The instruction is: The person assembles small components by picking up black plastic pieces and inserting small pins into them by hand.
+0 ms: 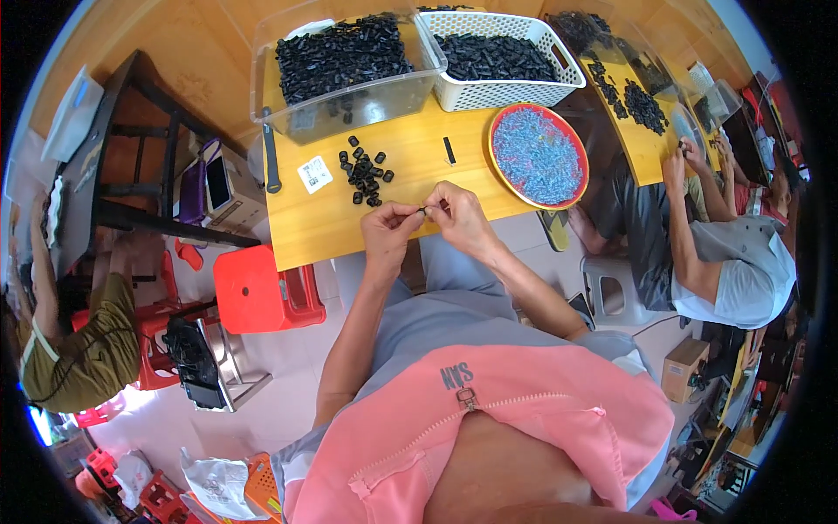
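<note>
My left hand (390, 236) and my right hand (461, 218) meet over the table's near edge, fingertips pinched together. Between them is a small black piece (422, 210), mostly covered by the fingers; its exact kind is hard to make out. Just beyond my left hand, short black cylindrical parts (365, 174) lie in a loose pile. A thin black strip (449, 150) rests alone farther back. To the right of my hands, a round red tray with a yellow rim (494, 161) holds many tiny clear-bluish pieces.
A clear plastic bin (353, 112) and a white basket (515, 93), both full of black parts, stand along the table's back. A white label card (315, 175) lies left. A red stool (262, 293) stands beside the table. Another person (724, 262) works at the right.
</note>
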### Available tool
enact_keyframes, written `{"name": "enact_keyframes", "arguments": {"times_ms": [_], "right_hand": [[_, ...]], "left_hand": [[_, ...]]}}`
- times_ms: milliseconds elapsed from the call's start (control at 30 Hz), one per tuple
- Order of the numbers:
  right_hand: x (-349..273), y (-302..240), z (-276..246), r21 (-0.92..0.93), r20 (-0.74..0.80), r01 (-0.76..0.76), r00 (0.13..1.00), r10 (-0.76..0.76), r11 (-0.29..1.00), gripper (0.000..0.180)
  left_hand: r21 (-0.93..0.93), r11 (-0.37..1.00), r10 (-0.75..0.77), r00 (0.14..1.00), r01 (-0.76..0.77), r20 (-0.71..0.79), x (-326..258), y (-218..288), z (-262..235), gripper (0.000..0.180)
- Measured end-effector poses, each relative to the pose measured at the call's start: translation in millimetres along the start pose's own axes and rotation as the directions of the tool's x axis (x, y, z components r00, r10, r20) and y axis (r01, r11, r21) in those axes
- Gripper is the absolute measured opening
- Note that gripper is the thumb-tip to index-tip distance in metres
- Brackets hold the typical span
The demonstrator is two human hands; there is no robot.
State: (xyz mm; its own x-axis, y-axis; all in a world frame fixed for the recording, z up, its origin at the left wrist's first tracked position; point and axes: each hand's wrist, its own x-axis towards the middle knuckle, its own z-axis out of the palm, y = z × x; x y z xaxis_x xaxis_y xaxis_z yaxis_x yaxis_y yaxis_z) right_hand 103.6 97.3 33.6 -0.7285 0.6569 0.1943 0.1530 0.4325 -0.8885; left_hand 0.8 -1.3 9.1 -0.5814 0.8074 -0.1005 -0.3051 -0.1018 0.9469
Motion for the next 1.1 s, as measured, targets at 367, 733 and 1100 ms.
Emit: {"name": "enact_keyframes", "arguments": {"times_ms": [367, 733, 1100], "right_hand": [[-4, 6, 11, -0.184, -0.116, 0.170, 0.974, -0.193, 0.968, 0.018], [-9, 12, 30, -0.351, -0.132, 0.140, 0.971, -0.197, 0.926, 0.021], [0, 15, 15, -0.389, -0.134, 0.133, 0.971, -0.199, 0.912, 0.021]], "left_hand": [[-0.100, 0.995, -0.047, 0.969, 0.023, -0.242, 9, -18, 15, 0.006], [-0.045, 0.992, -0.124, 0.941, 0.116, -0.316, 7, -17, 15, 0.003], [-0.094, 0.984, -0.175, 0.946, 0.154, -0.274, 7, -18, 7, 0.012]]}}
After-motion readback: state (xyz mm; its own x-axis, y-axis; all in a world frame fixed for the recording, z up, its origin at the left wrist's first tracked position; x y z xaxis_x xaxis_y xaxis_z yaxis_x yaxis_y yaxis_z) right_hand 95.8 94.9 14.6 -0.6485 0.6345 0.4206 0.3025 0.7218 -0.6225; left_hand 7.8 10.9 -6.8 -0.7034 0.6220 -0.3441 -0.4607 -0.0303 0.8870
